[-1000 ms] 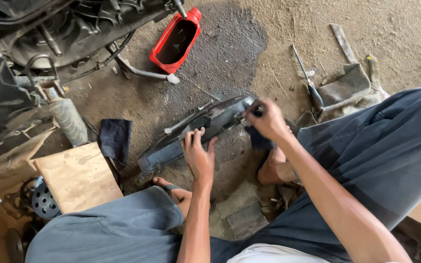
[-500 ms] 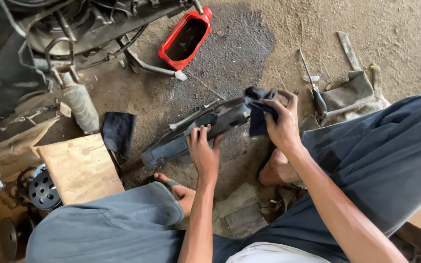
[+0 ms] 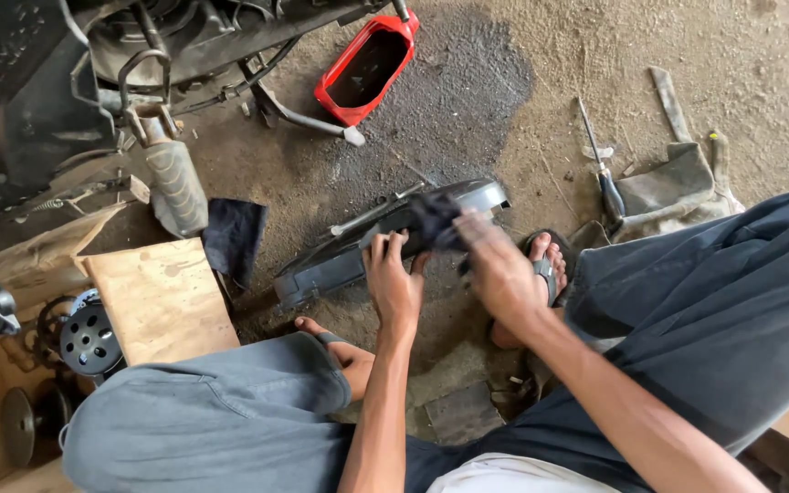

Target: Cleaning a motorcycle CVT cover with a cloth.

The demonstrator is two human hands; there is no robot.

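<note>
The right hand (image 3: 497, 265) is closed on a dark rag (image 3: 433, 222) and presses it on the grey engine cover (image 3: 340, 256); the hand is blurred. The left hand (image 3: 393, 283) lies flat on the near edge of the cover, with fingers spread. The cover lies on the dirt floor (image 3: 522, 110). Beyond the cover stands a red tray (image 3: 364, 68), to its right lies a screwdriver (image 3: 601, 169), and to its left a plywood board (image 3: 159, 297).

The long engine cover (image 3: 385, 239) is dark grey, and the rag (image 3: 433, 222) on it is near-black navy. A bright red drain pan (image 3: 367, 66) with a black inside sits on a dark oil stain (image 3: 468, 100). The plywood board (image 3: 159, 297) is pale tan. The trousers (image 3: 714, 310) are slate blue-grey, the sandal (image 3: 545, 269) black with a grey strap.
</note>
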